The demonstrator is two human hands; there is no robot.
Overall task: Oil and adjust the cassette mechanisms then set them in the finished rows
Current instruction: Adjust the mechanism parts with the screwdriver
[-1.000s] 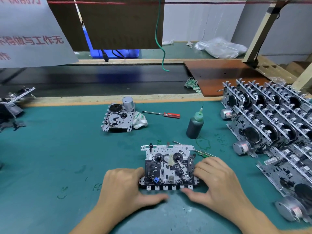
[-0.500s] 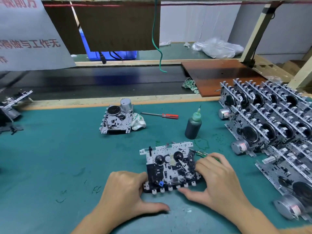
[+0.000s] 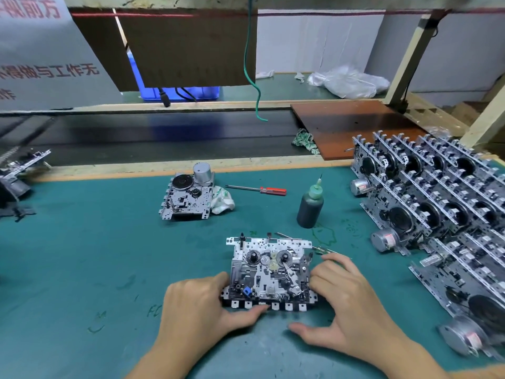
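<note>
At the near edge of the green bench [image 3: 82,255], both hands clasp one cassette mechanism [image 3: 269,272] lying flat: the left hand [image 3: 199,305] curls round its left end with the thumb along the front edge, and the right hand [image 3: 344,299] curls its fingers against the right end, thumb spread on the mat. Just behind the mechanism lies a thin metal tool [image 3: 319,248], partly hidden by the right fingers. Further back stands one dark oil bottle [image 3: 310,206] with a green nozzle; what it holds cannot be seen. Along the right edge, finished rows [image 3: 437,203] of mechanisms stand on edge, too many to count surely. Toward the far edge lie a second mechanism [image 3: 188,195], a rag [image 3: 222,199] touching it, and one red-handled screwdriver [image 3: 259,189].
</note>
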